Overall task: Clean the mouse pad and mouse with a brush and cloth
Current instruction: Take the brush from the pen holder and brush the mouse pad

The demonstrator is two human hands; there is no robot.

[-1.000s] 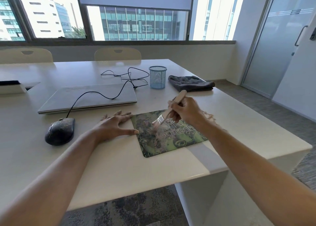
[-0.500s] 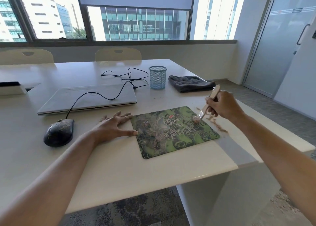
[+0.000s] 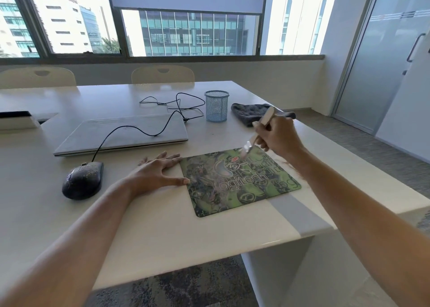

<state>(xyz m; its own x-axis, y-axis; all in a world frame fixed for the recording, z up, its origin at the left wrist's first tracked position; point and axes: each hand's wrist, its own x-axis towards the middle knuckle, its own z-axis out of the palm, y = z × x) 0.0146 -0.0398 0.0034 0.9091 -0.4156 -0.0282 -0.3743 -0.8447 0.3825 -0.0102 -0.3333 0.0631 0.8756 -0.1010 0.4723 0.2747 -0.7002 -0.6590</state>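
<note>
A green patterned mouse pad [image 3: 232, 188] lies on the white table near its front right corner. My left hand [image 3: 158, 173] lies flat on the table with straight fingers, its thumb touching the pad's left edge. My right hand [image 3: 277, 137] grips a small wooden-handled brush [image 3: 261, 126], whose bristles are at the pad's far right part. A dark wired mouse [image 3: 82, 180] sits to the left of my left hand. A grey cloth [image 3: 249, 112] lies crumpled at the table's far right, behind my right hand.
A closed silver laptop [image 3: 121, 133] lies behind the mouse, with the mouse's black cable [image 3: 162, 111] looping over it. A blue mesh pen cup [image 3: 216, 106] stands beside the cloth. The table's right edge [image 3: 349, 158] runs close to the pad. Two chairs stand at the far side.
My right hand swept the brush from the pad's middle off to its right edge, then came back onto the pad's far right part. My left hand has stayed put.
</note>
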